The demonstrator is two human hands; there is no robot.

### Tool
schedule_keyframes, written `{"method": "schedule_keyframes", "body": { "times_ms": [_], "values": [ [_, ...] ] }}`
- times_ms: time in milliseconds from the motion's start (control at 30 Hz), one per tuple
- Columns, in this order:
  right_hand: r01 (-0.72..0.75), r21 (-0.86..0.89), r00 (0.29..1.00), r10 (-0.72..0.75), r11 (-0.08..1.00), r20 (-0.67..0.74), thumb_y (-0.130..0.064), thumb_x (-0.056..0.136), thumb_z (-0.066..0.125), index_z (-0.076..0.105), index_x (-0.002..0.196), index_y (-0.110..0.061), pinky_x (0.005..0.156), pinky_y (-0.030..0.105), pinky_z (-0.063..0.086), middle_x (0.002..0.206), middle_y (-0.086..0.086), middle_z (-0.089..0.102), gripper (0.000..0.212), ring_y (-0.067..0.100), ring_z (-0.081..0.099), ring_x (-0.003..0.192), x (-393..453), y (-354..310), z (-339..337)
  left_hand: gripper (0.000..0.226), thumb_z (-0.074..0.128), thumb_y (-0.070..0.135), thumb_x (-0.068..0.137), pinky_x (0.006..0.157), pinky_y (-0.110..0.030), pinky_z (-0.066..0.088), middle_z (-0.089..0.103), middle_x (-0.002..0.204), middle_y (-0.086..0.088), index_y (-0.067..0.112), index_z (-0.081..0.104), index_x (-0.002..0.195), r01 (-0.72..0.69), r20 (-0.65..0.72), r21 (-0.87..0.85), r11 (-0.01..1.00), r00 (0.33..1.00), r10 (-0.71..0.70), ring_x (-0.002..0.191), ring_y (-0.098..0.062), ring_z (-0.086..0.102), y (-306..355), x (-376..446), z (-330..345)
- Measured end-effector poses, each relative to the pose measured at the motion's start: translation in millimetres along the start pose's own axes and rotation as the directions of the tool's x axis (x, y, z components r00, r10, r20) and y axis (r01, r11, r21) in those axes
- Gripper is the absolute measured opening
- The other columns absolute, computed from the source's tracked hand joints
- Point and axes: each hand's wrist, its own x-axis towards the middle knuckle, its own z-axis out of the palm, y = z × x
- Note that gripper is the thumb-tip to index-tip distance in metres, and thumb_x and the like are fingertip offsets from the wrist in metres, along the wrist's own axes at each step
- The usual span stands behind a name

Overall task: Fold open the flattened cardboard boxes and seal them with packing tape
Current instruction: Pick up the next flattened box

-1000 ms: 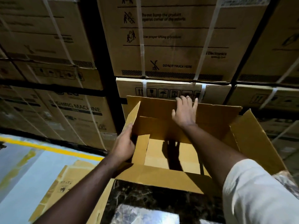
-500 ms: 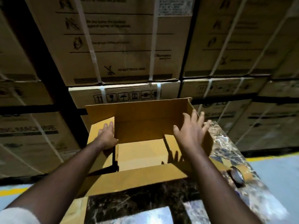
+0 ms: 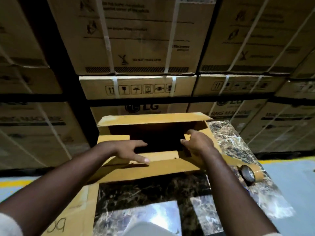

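Note:
A brown cardboard box (image 3: 153, 169) stands opened on a dark marble table (image 3: 153, 193), its top still open in the middle. My left hand (image 3: 129, 150) lies flat on the left side flap, pressing it down, fingers spread. My right hand (image 3: 197, 143) presses the right side flap inward, fingers apart. The far flap (image 3: 153, 118) leans inward over the dark opening; the near flap lies toward me. A roll of brown packing tape (image 3: 249, 172) rests on the table to the right of the box, untouched.
A flattened cardboard piece (image 3: 75, 210) hangs off the table's left side. Stacked, strapped appliance cartons (image 3: 136, 40) form a wall right behind the table. Grey floor with a yellow line (image 3: 286, 161) shows at both sides.
Both hands moved from the box's upright side flaps to pressing them down and inward. The far flap tipped forward over the opening. The view shifted, bringing the tape roll fully into sight.

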Motion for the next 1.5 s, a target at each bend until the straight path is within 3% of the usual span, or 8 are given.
{"method": "schedule_keyframes", "body": {
  "times_ms": [233, 500, 600, 700, 867, 1200, 1333, 1500],
  "values": [
    [0.171, 0.046, 0.985, -0.172, 0.984, 0.020, -0.058, 0.096, 0.064, 0.055, 0.146, -0.026, 0.092, 0.043, 0.057, 0.136, 0.005, 0.067, 0.060, 0.027, 0.063, 0.118, 9, -47, -3, 0.113, 0.080, 0.070, 0.072, 0.126, -0.040, 0.020, 0.016, 0.171, 0.014, 0.038, 0.022, 0.163, -0.096, 0.126, 0.028, 0.995, 0.988, 0.092, 0.156, -0.016, 0.017, 32, -47, 21],
    [0.452, 0.210, 0.892, -0.434, 0.867, -0.127, -0.054, 0.100, 0.061, 0.065, 0.135, -0.031, 0.084, 0.039, 0.061, 0.112, -0.008, 0.074, 0.042, 0.012, 0.068, 0.099, -3, -66, -15, 0.028, 0.067, 0.042, 0.098, 0.090, -0.021, 0.046, 0.073, 0.111, 0.018, 0.025, 0.078, 0.118, -0.252, -0.196, -0.080, 0.964, 0.953, 0.232, 0.098, 0.008, 0.064, 11, -48, -24],
    [0.574, 0.154, 0.805, -0.519, 0.804, -0.288, -0.051, 0.102, 0.056, 0.071, 0.121, -0.033, 0.082, 0.041, 0.060, 0.108, -0.009, 0.074, 0.030, 0.012, 0.066, 0.099, -5, -57, 1, 0.037, 0.058, 0.063, 0.091, 0.083, -0.022, 0.053, 0.072, 0.097, 0.022, 0.035, 0.079, 0.102, -0.171, -0.320, 0.006, 0.985, 0.933, 0.164, 0.089, 0.003, 0.066, 1, -31, -45],
    [0.639, 0.013, 0.731, -0.602, 0.769, -0.320, -0.037, 0.102, 0.060, 0.064, 0.135, -0.027, 0.111, 0.046, 0.047, 0.129, -0.004, 0.067, 0.035, 0.017, 0.059, 0.122, 6, -44, 36, 0.055, 0.054, 0.074, 0.083, 0.087, -0.036, 0.057, 0.073, 0.102, 0.015, 0.031, 0.078, 0.108, -0.069, -0.384, 0.067, 0.995, 0.919, 0.090, 0.092, -0.005, 0.066, -15, -2, -52],
    [0.524, -0.062, 0.837, -0.527, 0.850, -0.149, -0.054, 0.106, 0.045, 0.036, 0.160, -0.030, 0.129, 0.046, 0.002, 0.173, -0.004, 0.022, 0.060, 0.018, 0.011, 0.161, 15, -23, 88, 0.034, 0.075, 0.051, 0.088, 0.090, -0.037, 0.054, 0.066, 0.116, 0.004, 0.026, 0.077, 0.111, 0.026, -0.534, 0.132, 0.991, 0.844, 0.049, 0.105, -0.014, 0.059, -37, 50, -41],
    [0.707, -0.234, 0.656, -0.742, 0.668, -0.136, -0.084, 0.091, 0.045, 0.055, 0.146, -0.031, 0.122, 0.055, 0.031, 0.162, -0.005, 0.046, 0.077, 0.024, 0.037, 0.153, 31, 29, 107, 0.114, 0.061, 0.084, 0.078, 0.127, -0.053, 0.001, 0.003, 0.174, 0.001, 0.030, 0.012, 0.165, 0.216, -0.428, 0.126, 0.968, 0.892, -0.143, 0.160, -0.026, 0.001, -27, 134, -61],
    [0.452, 0.047, 0.780, -0.370, 0.891, -0.505, -0.082, 0.086, 0.057, 0.068, 0.135, -0.036, 0.125, 0.058, 0.018, 0.158, -0.007, 0.051, 0.069, 0.025, 0.040, 0.151, 34, 64, 127, 0.132, 0.059, 0.096, 0.061, 0.124, -0.054, 0.010, 0.017, 0.170, -0.005, 0.034, 0.007, 0.165, 0.332, -0.406, 0.147, 0.932, 0.879, -0.250, 0.155, -0.032, 0.016, -16, 148, -79],
    [0.305, 0.593, 0.923, -0.079, 0.745, -0.376, -0.061, 0.090, 0.071, 0.014, 0.167, -0.031, 0.121, 0.052, 0.011, 0.173, -0.008, -0.024, 0.100, 0.020, -0.029, 0.157, 28, 69, 136, 0.150, 0.056, 0.103, 0.044, 0.119, -0.058, 0.025, 0.016, 0.168, -0.010, 0.038, -0.007, 0.163, 0.415, -0.356, 0.138, 0.899, 0.868, -0.346, 0.151, -0.038, 0.020, -4, 156, -62]
  ]
}}
